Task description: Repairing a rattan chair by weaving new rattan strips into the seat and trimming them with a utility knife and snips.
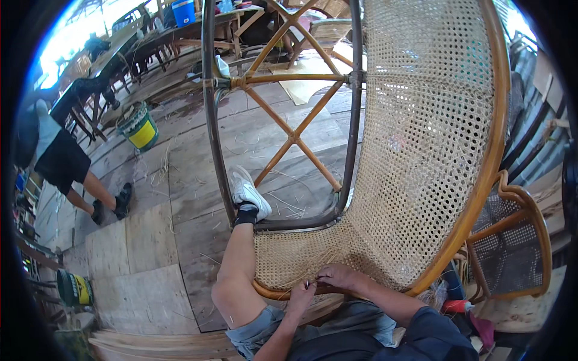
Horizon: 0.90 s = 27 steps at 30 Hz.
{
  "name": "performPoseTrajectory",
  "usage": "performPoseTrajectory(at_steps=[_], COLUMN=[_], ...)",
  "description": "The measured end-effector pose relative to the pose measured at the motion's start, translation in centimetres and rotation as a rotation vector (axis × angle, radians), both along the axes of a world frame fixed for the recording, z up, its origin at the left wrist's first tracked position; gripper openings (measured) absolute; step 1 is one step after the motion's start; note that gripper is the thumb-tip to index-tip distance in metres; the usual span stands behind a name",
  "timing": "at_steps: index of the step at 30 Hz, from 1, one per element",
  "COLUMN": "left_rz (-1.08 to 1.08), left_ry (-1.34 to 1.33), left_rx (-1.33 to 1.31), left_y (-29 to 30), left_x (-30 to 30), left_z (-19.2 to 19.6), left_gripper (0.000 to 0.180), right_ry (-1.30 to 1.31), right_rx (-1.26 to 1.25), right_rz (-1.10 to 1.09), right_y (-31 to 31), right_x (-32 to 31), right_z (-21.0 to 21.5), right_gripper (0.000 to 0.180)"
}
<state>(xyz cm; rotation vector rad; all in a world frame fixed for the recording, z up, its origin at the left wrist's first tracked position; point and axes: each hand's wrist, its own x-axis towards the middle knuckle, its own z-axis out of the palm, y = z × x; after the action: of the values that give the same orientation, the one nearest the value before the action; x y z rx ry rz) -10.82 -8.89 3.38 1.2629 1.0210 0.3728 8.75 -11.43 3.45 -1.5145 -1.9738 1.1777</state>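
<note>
Head view: big rattan chair frame (421,150) with woven cane seat and back fills the right side, its lower rim across my lap. My left leg (238,265), white sneaker, rests on the plank floor (150,240). My right hand (342,278) lies curled on the cane weave (289,256); my left hand (301,296) pinches a thin cane strand (308,280) at the rim.

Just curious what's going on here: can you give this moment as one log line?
left hand: pinching cane strand | right hand: pressing woven seat edge | chair frame: upright | foot: on frame base
</note>
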Motion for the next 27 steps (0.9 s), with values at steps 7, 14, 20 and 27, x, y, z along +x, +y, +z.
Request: performPoseTrajectory(at_steps=[7,14,20,27], left_rz=[-0.043,-0.190,-0.194,-0.209], left_ry=[0.131,0.285,0.303,0.335], left_rx=[0.238,0.493,0.448,0.443], left_y=[0.3,0.7,1.2,1.5], left_x=[-0.3,-0.6,-0.4,-0.5], left_z=[3.7,4.3,4.3,4.6], left_gripper=[0.023,0.020,0.021,0.021], right_ry=[-0.084,-0.170,-0.135,-0.123], right_rx=[-0.053,-0.171,-0.219,-0.278], right_rz=[0.071,0.122,0.091,0.062], right_y=[0.7,1.9,2.3,2.6], right_x=[0.0,-0.2,-0.5,-0.7], right_z=[0.7,1.7,2.1,2.9], right_gripper=[0.019,0.023,0.025,0.024])
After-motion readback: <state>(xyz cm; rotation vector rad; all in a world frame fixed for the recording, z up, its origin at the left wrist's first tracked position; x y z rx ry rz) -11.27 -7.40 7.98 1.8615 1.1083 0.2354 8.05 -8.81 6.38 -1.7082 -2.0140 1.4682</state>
